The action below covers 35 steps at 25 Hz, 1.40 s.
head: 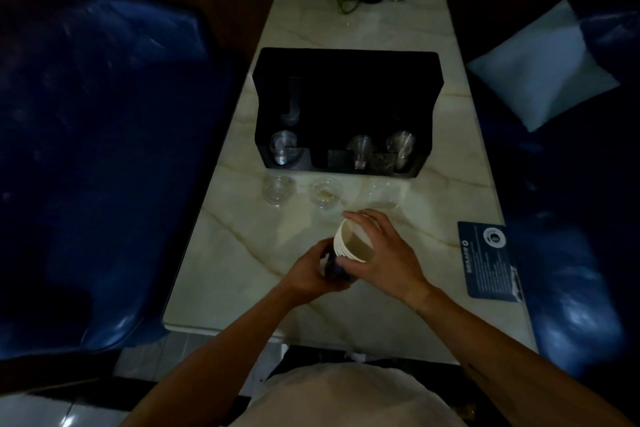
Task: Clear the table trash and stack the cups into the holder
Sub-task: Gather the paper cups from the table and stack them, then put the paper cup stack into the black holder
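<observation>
Both hands hold a stack of paper cups [353,246] just above the near half of the marble table [242,253]. The right hand [388,253] wraps around the rim end, the left hand [311,274] grips the dark lower end. Three clear plastic cups [325,192] stand in a row just in front of the black holder [346,107], whose front slots hold more clear cups, though the dim light blurs them. A dark card [490,262] lies at the table's right edge.
</observation>
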Each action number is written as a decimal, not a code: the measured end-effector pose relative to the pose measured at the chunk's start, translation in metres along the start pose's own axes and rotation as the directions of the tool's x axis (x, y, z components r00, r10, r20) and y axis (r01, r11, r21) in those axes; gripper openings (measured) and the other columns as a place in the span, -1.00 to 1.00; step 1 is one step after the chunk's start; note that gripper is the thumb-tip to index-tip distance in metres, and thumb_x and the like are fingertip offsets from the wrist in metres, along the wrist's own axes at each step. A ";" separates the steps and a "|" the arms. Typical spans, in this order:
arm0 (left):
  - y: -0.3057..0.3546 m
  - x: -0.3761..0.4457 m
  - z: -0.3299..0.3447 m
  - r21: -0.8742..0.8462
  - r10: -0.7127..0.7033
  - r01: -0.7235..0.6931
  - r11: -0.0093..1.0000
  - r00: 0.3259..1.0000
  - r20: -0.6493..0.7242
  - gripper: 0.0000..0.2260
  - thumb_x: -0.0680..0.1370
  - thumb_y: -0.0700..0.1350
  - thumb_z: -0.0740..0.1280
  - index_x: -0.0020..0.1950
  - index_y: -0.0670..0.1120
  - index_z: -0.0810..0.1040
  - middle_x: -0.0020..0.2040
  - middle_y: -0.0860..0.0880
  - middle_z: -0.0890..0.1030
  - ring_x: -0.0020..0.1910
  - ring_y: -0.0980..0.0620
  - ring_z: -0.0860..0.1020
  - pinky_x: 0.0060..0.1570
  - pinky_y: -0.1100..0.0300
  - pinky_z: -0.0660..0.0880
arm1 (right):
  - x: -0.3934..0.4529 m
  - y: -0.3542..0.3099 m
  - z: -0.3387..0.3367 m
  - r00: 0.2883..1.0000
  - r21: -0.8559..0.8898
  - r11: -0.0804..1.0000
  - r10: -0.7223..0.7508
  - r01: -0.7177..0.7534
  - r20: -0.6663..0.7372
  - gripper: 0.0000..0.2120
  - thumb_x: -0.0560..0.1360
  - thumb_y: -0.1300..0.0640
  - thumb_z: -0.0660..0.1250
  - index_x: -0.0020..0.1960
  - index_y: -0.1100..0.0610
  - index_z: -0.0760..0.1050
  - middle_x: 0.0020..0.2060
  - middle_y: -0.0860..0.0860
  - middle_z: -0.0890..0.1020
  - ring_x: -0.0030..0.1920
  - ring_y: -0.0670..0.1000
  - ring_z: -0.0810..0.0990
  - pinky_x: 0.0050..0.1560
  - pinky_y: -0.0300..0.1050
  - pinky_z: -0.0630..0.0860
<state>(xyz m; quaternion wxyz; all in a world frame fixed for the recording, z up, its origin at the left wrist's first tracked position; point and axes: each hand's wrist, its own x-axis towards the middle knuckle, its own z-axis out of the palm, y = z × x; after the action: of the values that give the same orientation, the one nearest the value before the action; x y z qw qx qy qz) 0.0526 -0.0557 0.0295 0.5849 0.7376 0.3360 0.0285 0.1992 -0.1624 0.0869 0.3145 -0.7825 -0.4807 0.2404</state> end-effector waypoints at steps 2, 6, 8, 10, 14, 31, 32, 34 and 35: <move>-0.005 0.000 -0.001 0.054 -0.038 0.037 0.998 0.999 0.020 -0.27 0.27 0.07 0.59 0.38 0.05 0.38 0.25 0.04 0.56 0.19 0.07 0.55 0.08 0.23 0.50 | -0.003 0.009 -0.009 0.995 0.226 0.973 0.065 -0.048 -0.069 -0.35 0.35 -0.08 0.49 0.36 -0.28 0.30 0.32 -0.16 0.35 0.28 -0.12 0.41 0.18 -0.17 0.48; -0.001 -0.016 -0.008 -0.077 -0.026 0.024 0.997 0.999 -0.021 -0.31 0.22 0.20 0.56 0.30 0.10 0.47 0.17 0.07 0.60 0.09 0.17 0.60 -0.01 0.32 0.53 | -0.012 0.025 -0.033 0.975 0.549 0.825 0.211 -0.137 -0.074 -0.46 0.35 -0.15 0.43 0.30 -0.30 0.37 0.30 -0.12 0.45 0.24 -0.12 0.49 0.12 -0.24 0.50; 0.001 -0.026 -0.013 -0.219 -0.054 0.034 0.975 0.995 -0.082 -0.41 0.24 0.11 0.58 0.23 0.14 0.53 0.10 0.05 0.65 0.04 0.17 0.63 -0.08 0.34 0.54 | -0.018 0.031 -0.040 0.957 0.709 0.681 0.289 -0.184 -0.030 -0.48 0.35 -0.17 0.47 0.27 -0.34 0.40 0.29 -0.11 0.48 0.20 -0.09 0.55 0.04 -0.11 0.62; 0.003 -0.034 -0.018 -0.380 -0.097 0.063 0.923 0.993 -0.072 -0.49 0.30 -0.01 0.58 0.22 0.17 0.57 0.10 0.05 0.66 0.06 0.09 0.64 -0.08 0.24 0.58 | -0.020 0.036 -0.040 0.936 0.796 0.562 0.350 -0.226 0.019 -0.52 0.38 -0.12 0.43 0.27 -0.33 0.42 0.29 -0.07 0.51 0.19 -0.01 0.58 0.02 0.07 0.64; 0.014 -0.038 -0.023 -0.524 -0.109 0.069 0.849 0.993 -0.045 -0.57 0.43 -0.16 0.50 0.24 0.11 0.54 0.16 -0.07 0.60 0.08 -0.05 0.62 -0.05 0.02 0.61 | -0.016 0.037 -0.035 0.914 0.842 0.454 0.390 -0.292 0.107 -0.51 0.40 -0.11 0.39 0.29 -0.39 0.39 0.25 -0.08 0.56 0.17 0.03 0.60 -0.11 0.03 0.63; 0.011 -0.008 -0.132 -0.463 -0.144 0.036 0.886 0.969 -0.200 -0.47 0.32 0.08 0.52 0.25 0.21 0.45 0.17 -0.09 0.57 0.05 -0.04 0.63 -0.16 0.19 0.60 | 0.066 -0.008 0.018 0.911 0.778 0.521 0.384 -0.350 0.152 -0.46 0.33 -0.23 0.40 0.29 -0.30 0.41 0.26 -0.09 0.56 0.19 -0.02 0.60 0.06 0.05 0.60; 0.010 -0.002 -0.143 -0.486 -0.143 0.008 0.874 0.960 -0.241 -0.46 0.31 0.06 0.53 0.25 0.19 0.46 0.17 -0.09 0.58 0.06 -0.03 0.64 -0.16 0.19 0.60 | 0.075 -0.012 0.017 0.925 0.762 0.557 0.351 -0.329 0.143 -0.45 0.32 -0.20 0.44 0.29 -0.27 0.42 0.27 -0.07 0.55 0.21 -0.01 0.58 0.15 0.08 0.56; 0.007 0.011 -0.166 -0.516 -0.109 -0.048 0.855 0.957 -0.269 -0.47 0.35 0.05 0.52 0.28 0.18 0.47 0.18 -0.09 0.59 0.09 -0.05 0.64 -0.13 0.17 0.61 | 0.094 -0.023 0.014 0.940 0.752 0.581 0.305 -0.311 0.154 -0.47 0.33 -0.13 0.44 0.29 -0.22 0.43 0.27 0.00 0.55 0.20 0.02 0.59 0.17 0.10 0.56; 0.008 0.018 -0.176 -0.530 -0.085 -0.069 0.845 0.962 -0.260 -0.48 0.38 0.06 0.51 0.30 0.19 0.46 0.19 -0.09 0.60 0.10 -0.07 0.64 -0.10 0.15 0.61 | 0.103 -0.027 0.012 0.941 0.756 0.574 0.292 -0.314 0.170 -0.49 0.35 -0.08 0.41 0.29 -0.20 0.44 0.26 0.02 0.55 0.19 0.04 0.60 0.13 0.08 0.58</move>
<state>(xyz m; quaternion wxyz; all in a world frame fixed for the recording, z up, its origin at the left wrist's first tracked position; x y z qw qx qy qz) -0.0069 0.1015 0.0853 0.7149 0.5329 0.3955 0.2201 0.2183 -0.0567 0.0911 0.5669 -0.6384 -0.1939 0.4832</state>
